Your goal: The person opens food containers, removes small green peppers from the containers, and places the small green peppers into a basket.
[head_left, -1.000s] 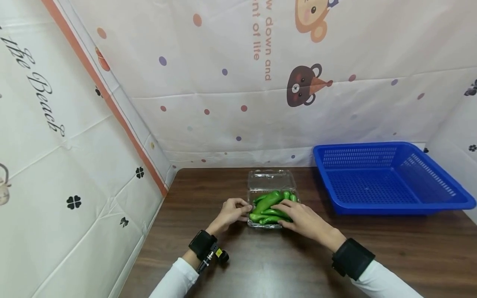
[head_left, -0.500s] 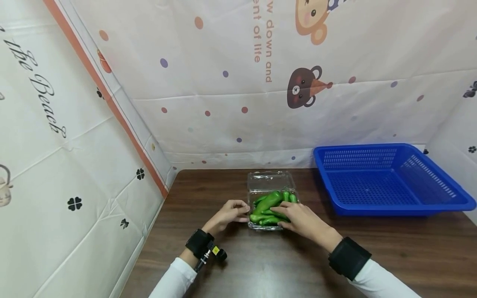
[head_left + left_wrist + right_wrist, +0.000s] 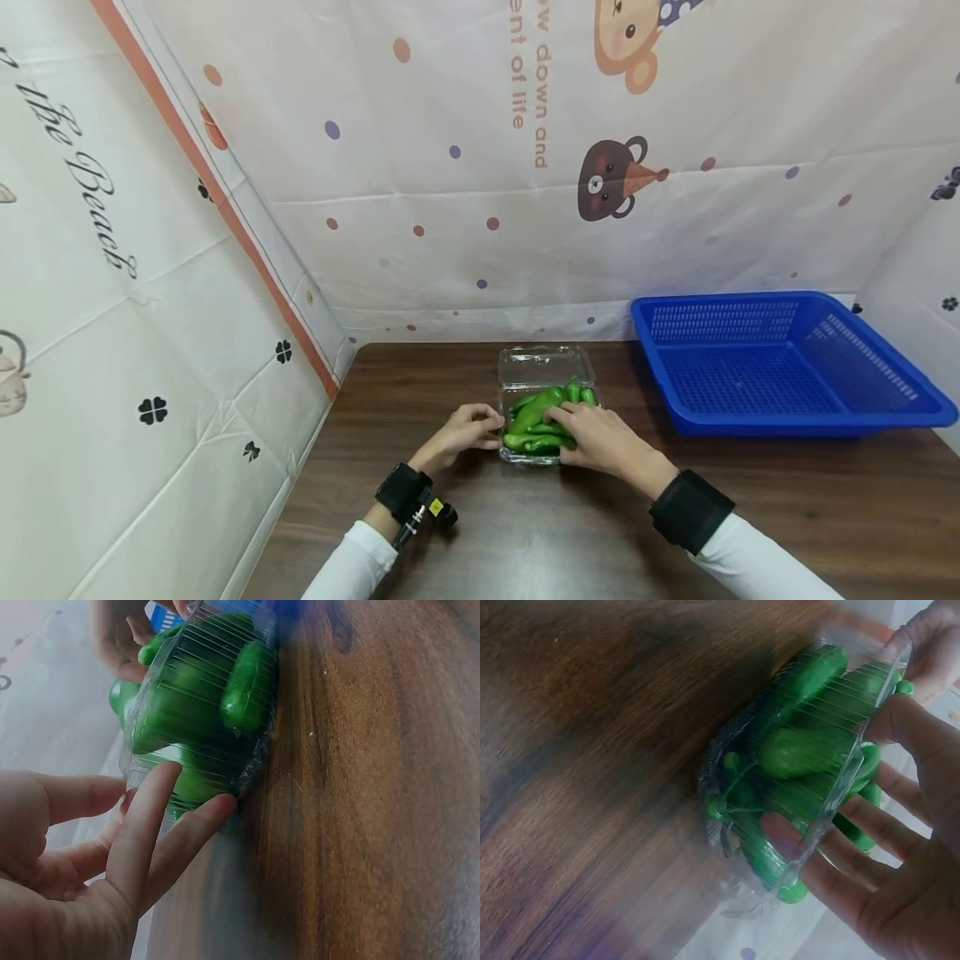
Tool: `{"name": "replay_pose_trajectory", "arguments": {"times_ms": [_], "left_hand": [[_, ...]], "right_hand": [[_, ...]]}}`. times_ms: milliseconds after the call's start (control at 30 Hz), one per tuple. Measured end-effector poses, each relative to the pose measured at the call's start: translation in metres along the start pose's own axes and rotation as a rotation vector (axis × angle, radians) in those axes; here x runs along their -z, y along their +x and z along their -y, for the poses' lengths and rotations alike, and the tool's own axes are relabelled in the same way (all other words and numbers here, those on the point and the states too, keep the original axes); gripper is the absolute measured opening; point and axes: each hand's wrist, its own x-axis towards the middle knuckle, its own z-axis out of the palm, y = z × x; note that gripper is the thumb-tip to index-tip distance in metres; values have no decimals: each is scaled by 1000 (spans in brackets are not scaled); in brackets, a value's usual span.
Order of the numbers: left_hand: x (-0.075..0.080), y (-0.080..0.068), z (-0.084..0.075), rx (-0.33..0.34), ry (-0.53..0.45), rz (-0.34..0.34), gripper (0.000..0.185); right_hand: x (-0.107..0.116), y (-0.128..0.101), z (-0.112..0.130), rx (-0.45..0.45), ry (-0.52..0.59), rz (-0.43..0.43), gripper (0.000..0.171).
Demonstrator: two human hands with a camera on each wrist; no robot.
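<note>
A clear plastic box of green chili peppers stands on the wooden table, its lid folded back. At its left side, my left hand pinches the rim; in the left wrist view two fingers lie along the outer wall. Over the right part of the box, my right hand presses on the peppers. Its thumb is at the rim in the right wrist view, and one finger lies against the outer wall. My right hand hides some peppers in the head view.
A blue perforated basket stands at the back right of the brown table. A printed white sheet rises behind the table, and another runs along the left side.
My right hand has shifted a little left over the box, its fingers more bent on the peppers. The peppers at the far right have moved slightly. My left hand stays at the box.
</note>
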Motion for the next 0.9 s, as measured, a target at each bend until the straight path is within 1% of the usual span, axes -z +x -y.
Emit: {"name": "replay_pose_trajectory", "arguments": {"times_ms": [67, 167, 367, 667, 767, 900], "left_hand": [[-1, -1, 0, -1, 6, 4, 20], [-1, -2, 1, -4, 15, 3, 19], [-1, -2, 1, -6, 14, 7, 17], [0, -2, 0, -18, 7, 21, 18], [0, -1, 0, -16, 4, 19, 18], [0, -2, 0, -14, 7, 11, 20]], "right_hand": [[0, -1, 0, -16, 17, 11, 42], [-1, -2, 0, -18, 29, 22, 43], [-1, -1, 0, 1, 7, 28, 42], [-1, 1, -2, -61, 52, 11, 34], [-3, -1, -3, -55, 62, 17, 33], [-3, -3, -5, -34, 103, 26, 28]]}}
